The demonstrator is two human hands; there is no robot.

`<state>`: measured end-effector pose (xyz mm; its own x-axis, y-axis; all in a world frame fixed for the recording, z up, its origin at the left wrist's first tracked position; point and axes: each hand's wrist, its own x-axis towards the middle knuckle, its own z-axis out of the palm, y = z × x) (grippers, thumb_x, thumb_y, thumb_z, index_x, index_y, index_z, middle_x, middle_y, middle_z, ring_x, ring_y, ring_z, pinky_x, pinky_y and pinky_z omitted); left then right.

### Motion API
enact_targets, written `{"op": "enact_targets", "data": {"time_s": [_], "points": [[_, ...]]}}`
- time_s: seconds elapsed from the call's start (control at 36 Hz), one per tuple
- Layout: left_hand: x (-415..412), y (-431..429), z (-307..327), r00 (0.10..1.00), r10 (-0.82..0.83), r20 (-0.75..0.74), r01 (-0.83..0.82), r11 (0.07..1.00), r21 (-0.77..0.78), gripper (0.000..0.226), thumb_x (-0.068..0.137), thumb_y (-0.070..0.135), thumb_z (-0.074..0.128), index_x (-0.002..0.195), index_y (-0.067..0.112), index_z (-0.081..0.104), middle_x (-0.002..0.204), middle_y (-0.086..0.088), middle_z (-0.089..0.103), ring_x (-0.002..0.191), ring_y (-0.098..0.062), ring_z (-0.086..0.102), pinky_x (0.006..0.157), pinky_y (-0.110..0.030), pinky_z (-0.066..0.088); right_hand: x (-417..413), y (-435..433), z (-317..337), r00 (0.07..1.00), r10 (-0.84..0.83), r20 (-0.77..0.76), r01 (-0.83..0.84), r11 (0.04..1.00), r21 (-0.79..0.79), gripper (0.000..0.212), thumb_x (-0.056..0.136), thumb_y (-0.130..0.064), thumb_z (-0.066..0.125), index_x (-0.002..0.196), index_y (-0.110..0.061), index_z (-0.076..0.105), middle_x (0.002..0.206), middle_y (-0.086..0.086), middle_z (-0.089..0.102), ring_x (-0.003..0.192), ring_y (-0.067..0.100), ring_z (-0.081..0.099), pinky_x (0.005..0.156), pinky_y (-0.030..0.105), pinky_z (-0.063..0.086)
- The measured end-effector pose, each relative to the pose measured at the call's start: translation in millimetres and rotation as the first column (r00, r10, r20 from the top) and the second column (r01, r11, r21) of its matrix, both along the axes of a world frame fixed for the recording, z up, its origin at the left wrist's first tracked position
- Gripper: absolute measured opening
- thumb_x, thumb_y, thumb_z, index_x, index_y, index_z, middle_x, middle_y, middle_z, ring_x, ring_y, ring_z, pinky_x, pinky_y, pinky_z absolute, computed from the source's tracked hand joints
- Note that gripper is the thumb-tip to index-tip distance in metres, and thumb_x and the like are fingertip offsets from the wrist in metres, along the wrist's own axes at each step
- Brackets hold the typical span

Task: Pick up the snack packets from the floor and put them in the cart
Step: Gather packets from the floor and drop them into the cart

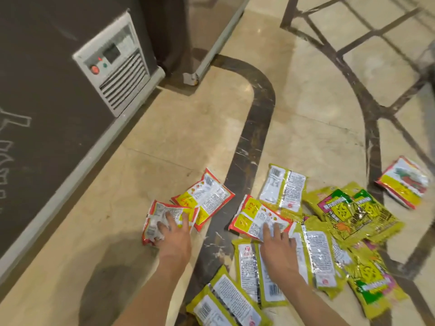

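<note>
Several snack packets lie scattered on the marble floor. My left hand presses down on a red-edged packet, fingers curled over it. Beside it lies another red-edged packet. My right hand rests fingers-spread on a third red-edged packet, which lies on top of yellow-green packets. More yellow-green packets spread out to the right, and one lies face down behind. A lone red packet sits far right. No cart is in view.
A dark chest freezer with a grey vent panel stands along the left. A metal rail foot sits behind it. Dark inlay bands curve across the beige floor.
</note>
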<state>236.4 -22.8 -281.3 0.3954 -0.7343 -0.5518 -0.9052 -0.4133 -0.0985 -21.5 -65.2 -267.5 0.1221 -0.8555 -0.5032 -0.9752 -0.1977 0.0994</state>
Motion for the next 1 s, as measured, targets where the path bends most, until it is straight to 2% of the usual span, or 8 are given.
{"op": "enact_targets", "data": {"time_s": [0.22,0.33,0.44,0.53,0.64,0.72,0.92,1.0], "points": [[10.1,-23.3,46.7,0.987,0.077,-0.140,-0.088,0.994,-0.070,0.068,0.090,0.020,0.050,0.150,0.024,0.019,0.154,-0.016,0.028,0.137,-0.034,0.040,0.106,-0.043,0.041,5.0,-3.4,32.0,0.985,-0.053,0.161,0.046,0.998,0.046,0.053,0.095,-0.013,0.035,0.147,-0.014,0.024,0.147,0.010,0.036,0.131,0.032,0.036,0.103,0.044,0.040],[20.1,-40.6,88.7,0.923,0.177,-0.343,-0.236,0.962,-0.139,0.044,0.092,0.018,0.051,0.133,0.013,0.036,0.125,-0.018,0.055,0.114,-0.036,0.058,0.091,-0.039,0.047,8.3,-10.9,74.2,0.965,-0.085,0.248,0.088,0.996,-0.001,0.042,0.097,-0.014,0.038,0.139,-0.017,0.035,0.134,0.006,0.049,0.119,0.026,0.045,0.095,0.035,0.044],[30.8,-56.0,160.1,0.893,0.164,-0.419,-0.264,0.946,-0.191,0.041,0.090,0.018,0.058,0.126,0.008,0.040,0.118,-0.020,0.061,0.107,-0.038,0.061,0.083,-0.038,0.047,12.4,-22.5,139.6,0.936,-0.054,0.348,0.080,0.995,-0.061,0.043,0.097,-0.008,0.037,0.139,-0.010,0.040,0.132,0.010,0.053,0.119,0.026,0.049,0.099,0.034,0.042],[33.8,-63.6,230.0,0.877,0.117,-0.466,-0.249,0.940,-0.233,0.046,0.088,0.020,0.060,0.129,0.008,0.043,0.117,-0.020,0.062,0.108,-0.038,0.060,0.083,-0.036,0.048,20.0,-27.8,207.9,0.907,-0.081,0.414,0.136,0.985,-0.105,0.039,0.100,-0.015,0.034,0.137,-0.008,0.042,0.127,0.011,0.055,0.115,0.026,0.053,0.095,0.033,0.042],[30.2,-71.0,339.0,0.837,0.055,-0.544,-0.267,0.909,-0.319,0.033,0.089,0.025,0.062,0.117,0.015,0.050,0.105,-0.015,0.066,0.100,-0.035,0.063,0.076,-0.033,0.048,29.5,-30.4,313.8,0.842,-0.044,0.538,0.165,0.970,-0.178,0.034,0.100,-0.016,0.036,0.129,-0.007,0.050,0.119,0.014,0.060,0.109,0.030,0.057,0.091,0.036,0.045],[28.1,-72.7,420.4,0.816,0.008,-0.578,-0.263,0.895,-0.359,0.029,0.087,0.030,0.063,0.111,0.019,0.052,0.104,-0.010,0.065,0.096,-0.032,0.063,0.080,-0.035,0.051,34.7,-28.8,400.3,0.809,-0.052,0.585,0.198,0.962,-0.188,0.028,0.101,-0.021,0.034,0.118,-0.011,0.054,0.108,0.011,0.061,0.101,0.031,0.059,0.083,0.038,0.047],[27.6,-54.4,626.5,0.812,-0.060,-0.581,-0.245,0.867,-0.433,0.041,0.091,0.039,0.060,0.128,0.026,0.051,0.120,-0.005,0.058,0.109,-0.028,0.057,0.092,-0.039,0.049,45.3,-20.3,605.3,0.807,-0.009,0.591,0.162,0.965,-0.205,0.024,0.100,-0.018,0.035,0.114,-0.011,0.054,0.104,0.009,0.060,0.099,0.029,0.058,0.081,0.037,0.045],[33.8,-39.5,709.7,0.798,-0.069,-0.599,-0.256,0.860,-0.441,0.042,0.092,0.038,0.059,0.131,0.026,0.049,0.113,-0.003,0.047,0.108,-0.029,0.057,0.089,-0.043,0.052,54.1,-13.0,686.4,0.791,0.003,0.612,0.156,0.966,-0.205,0.024,0.101,-0.020,0.036,0.112,-0.012,0.055,0.103,0.009,0.060,0.098,0.030,0.058,0.080,0.036,0.044]]}}
